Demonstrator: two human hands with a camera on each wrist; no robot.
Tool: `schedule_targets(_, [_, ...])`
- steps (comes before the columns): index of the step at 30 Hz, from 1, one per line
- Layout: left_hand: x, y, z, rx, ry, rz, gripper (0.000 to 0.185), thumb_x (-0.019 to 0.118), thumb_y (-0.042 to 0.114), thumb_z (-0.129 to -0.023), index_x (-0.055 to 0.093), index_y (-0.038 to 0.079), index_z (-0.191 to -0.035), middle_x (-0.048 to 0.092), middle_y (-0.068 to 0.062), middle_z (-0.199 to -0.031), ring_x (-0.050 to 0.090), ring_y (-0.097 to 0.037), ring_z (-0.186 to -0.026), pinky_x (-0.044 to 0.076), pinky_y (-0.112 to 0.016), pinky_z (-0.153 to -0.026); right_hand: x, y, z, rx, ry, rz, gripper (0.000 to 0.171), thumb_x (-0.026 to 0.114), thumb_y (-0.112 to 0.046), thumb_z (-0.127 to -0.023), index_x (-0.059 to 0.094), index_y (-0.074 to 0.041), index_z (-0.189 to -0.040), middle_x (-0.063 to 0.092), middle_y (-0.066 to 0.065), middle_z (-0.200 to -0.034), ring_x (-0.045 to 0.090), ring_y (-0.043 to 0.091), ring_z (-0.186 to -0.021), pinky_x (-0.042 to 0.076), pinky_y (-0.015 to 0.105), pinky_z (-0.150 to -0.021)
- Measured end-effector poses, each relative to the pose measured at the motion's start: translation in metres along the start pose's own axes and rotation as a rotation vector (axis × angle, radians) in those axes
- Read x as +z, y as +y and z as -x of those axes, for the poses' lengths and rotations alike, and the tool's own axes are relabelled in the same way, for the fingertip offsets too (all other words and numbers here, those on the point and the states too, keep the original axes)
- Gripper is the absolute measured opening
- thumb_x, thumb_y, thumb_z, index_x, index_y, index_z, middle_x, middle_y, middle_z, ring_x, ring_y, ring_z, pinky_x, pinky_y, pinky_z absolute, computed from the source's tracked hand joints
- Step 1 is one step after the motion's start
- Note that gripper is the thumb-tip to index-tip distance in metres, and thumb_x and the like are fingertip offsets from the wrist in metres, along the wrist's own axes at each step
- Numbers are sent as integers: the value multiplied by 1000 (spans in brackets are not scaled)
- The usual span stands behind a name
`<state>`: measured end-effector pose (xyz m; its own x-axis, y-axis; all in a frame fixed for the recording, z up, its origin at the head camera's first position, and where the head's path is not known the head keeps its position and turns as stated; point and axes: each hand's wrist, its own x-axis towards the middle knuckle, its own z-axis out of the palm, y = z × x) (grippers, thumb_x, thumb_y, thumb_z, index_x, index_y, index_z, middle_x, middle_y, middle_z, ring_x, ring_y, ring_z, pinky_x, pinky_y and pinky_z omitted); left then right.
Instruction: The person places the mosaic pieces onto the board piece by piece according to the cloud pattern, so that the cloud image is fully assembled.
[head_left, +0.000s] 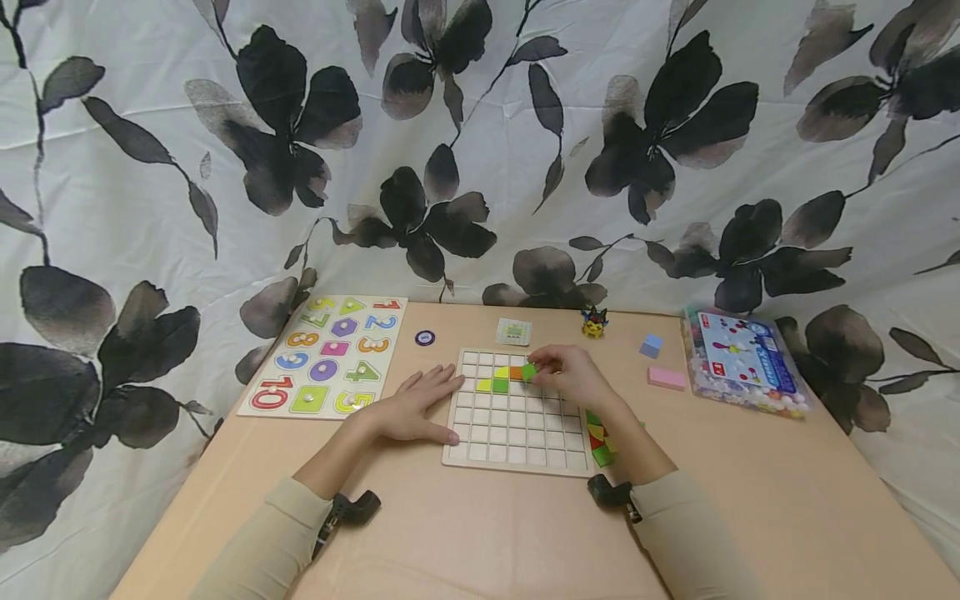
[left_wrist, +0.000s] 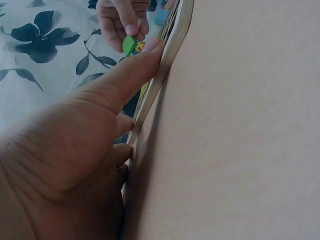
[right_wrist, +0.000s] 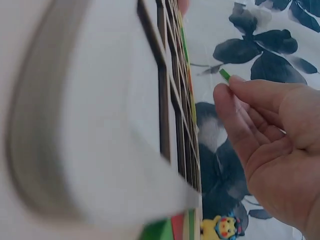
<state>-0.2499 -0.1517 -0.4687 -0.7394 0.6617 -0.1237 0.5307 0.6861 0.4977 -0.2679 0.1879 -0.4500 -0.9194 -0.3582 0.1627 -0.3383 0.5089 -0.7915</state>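
A white wooden grid board (head_left: 517, 421) lies flat in the middle of the tan table. Yellow, green and orange tiles (head_left: 501, 378) sit in its upper rows. My right hand (head_left: 572, 372) pinches a green tile (head_left: 529, 371) over the board's upper right cells; that green tile (left_wrist: 128, 45) and green tile (right_wrist: 224, 74) also show in both wrist views. My left hand (head_left: 417, 406) rests flat with straight fingers against the board's left edge (left_wrist: 159, 80). More coloured tiles (head_left: 600, 435) lie beside the board's right edge, partly hidden by my right forearm.
A number puzzle board (head_left: 327, 354) lies at the left. A purple disc (head_left: 425, 337), a small card (head_left: 513, 332) and a small toy figure (head_left: 594, 322) sit behind the grid. A blue cube (head_left: 651, 345), a pink block (head_left: 667, 377) and a plastic box (head_left: 742, 360) lie at the right.
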Motion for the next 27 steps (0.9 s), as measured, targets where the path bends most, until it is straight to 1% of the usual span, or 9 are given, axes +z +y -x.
schedule_targets(5, [0, -1, 0, 2, 1, 7, 106, 73, 66, -87, 22, 19, -168, 3, -9, -177, -1, -32, -164, -3, -55, -132, 11, -2, -2, 11, -1, 4, 27, 81, -6, -89, 74, -2, -115, 70, 7, -94, 61, 19, -82, 52, 24, -70])
schedule_targets(12, [2, -3, -1, 4, 6, 9, 107, 72, 68, -86, 23, 21, -168, 4, -8, -177, -1, -30, -164, -3, -55, -132, 23, 1, -3, 26, -5, 39, 27, 85, -8, -86, 75, 0, -111, 67, 4, -87, 57, 18, -77, 47, 23, -65])
schedule_targets(15, [2, -3, -1, 4, 5, 12, 107, 73, 67, -86, 23, 20, -168, 3, -8, -177, -1, -31, -164, -3, -55, -132, 25, 1, -3, 40, -13, 49, 26, 85, -8, -86, 75, -1, -109, 66, 3, -85, 55, 18, -76, 45, 23, -64])
schedule_targets(20, [1, -2, 0, 4, 4, 7, 107, 73, 67, -87, 22, 19, -168, 3, -8, -177, -1, -31, -164, -3, -55, -132, 25, 0, -3, 70, -40, 35, 25, 85, -7, -86, 75, -2, -109, 64, 4, -85, 54, 18, -77, 43, 22, -63])
schedule_targets(27, [2, -3, 0, 3, 5, 5, 106, 72, 68, -87, 22, 21, -168, 3, -8, -177, -1, -31, -164, -3, -55, -132, 25, 0, -3, 71, -60, 57, 26, 86, -9, -85, 76, -3, -109, 64, 3, -85, 54, 17, -77, 43, 22, -63])
